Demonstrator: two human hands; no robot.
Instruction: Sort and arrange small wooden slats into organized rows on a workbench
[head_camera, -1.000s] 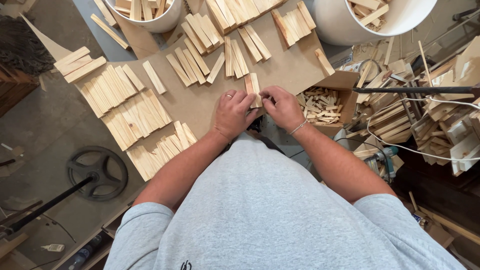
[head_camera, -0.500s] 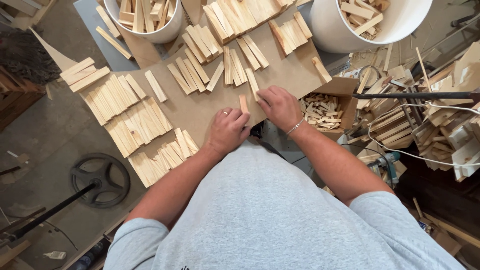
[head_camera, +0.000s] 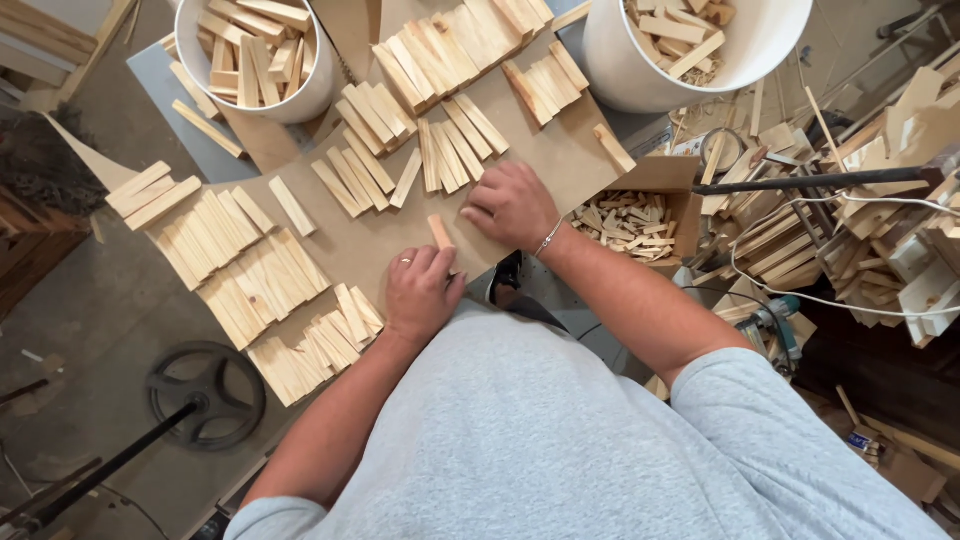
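Left hand (head_camera: 420, 290) grips short pale wood strip (head_camera: 439, 231) | right hand (head_camera: 512, 205) curled, contents unclear

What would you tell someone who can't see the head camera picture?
A person's left hand holds a small wooden stick over a brown board covered in stick rows. The right hand rests on the board, near a cardboard box of offcuts.

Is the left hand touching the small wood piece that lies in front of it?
Touching. In the head view, the left hand has its fingertips on the near end of the small wood piece, with no gap visible between them on the board.
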